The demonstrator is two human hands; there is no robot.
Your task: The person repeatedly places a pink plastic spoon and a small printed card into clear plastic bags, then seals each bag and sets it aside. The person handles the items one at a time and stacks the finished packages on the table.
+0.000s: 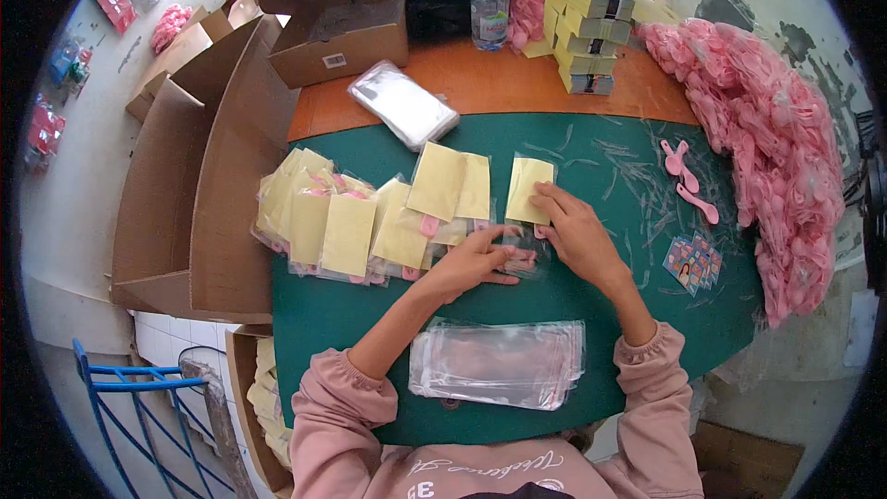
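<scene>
A clear plastic bag with a yellow card [528, 183] and a pink plastic spoon inside lies on the green table mat. My right hand [580, 233] grips its right side, fingertips on the card and thumb lower down by the pink handle. Over the bag's clear lower end, my left hand [476, 263] has its fingers spread and touching the film. To the left, filled bags with yellow cards [349, 235] and pink spoons overlap in a heap. Close to my body, a stack of empty clear bags [497, 365] lies flat.
Pink spoons [771, 148] in a large pile line the right edge; loose pink spoons [695, 203] and small picture cards [693, 263] lie nearer. Behind are bundled card stacks [587, 37], a water bottle [490, 0] and a white bag pack [404, 103]. Cardboard boxes [236, 176] stand left.
</scene>
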